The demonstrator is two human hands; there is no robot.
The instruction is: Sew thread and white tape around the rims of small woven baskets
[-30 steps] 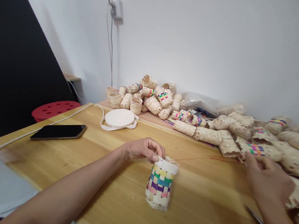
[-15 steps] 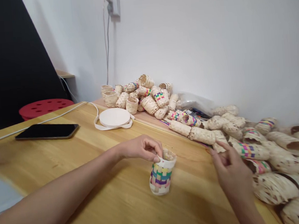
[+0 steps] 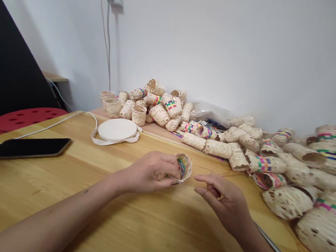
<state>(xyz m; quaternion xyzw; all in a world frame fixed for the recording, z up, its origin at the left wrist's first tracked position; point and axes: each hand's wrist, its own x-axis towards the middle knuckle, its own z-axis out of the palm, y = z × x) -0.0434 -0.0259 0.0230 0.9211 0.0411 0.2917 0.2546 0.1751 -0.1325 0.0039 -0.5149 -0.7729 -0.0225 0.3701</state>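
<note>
A small woven basket [image 3: 185, 167] with a white rim is tipped so that its mouth and coloured inside face the camera. My left hand [image 3: 155, 171] grips it from the left, its fingers curled at the rim. Just right of the basket is my right hand [image 3: 223, 200], thumb and forefinger near each other with a small gap visible at the tips. A thin orange thread [image 3: 226, 174] runs close to the right hand; whether its fingers pinch the thread is too fine to tell.
Many woven baskets [image 3: 215, 148] lie heaped along the wall and down the right side. A white tape roll [image 3: 117, 129], a phone [image 3: 28, 148] and a white cable are on the wooden table [image 3: 82, 178]. A red stool [image 3: 29, 118] stands at the left.
The basket has turned from upright to mouth towards the camera, and my left hand has wrapped further round it. My right hand has moved left, close to the basket. The view has shifted right.
</note>
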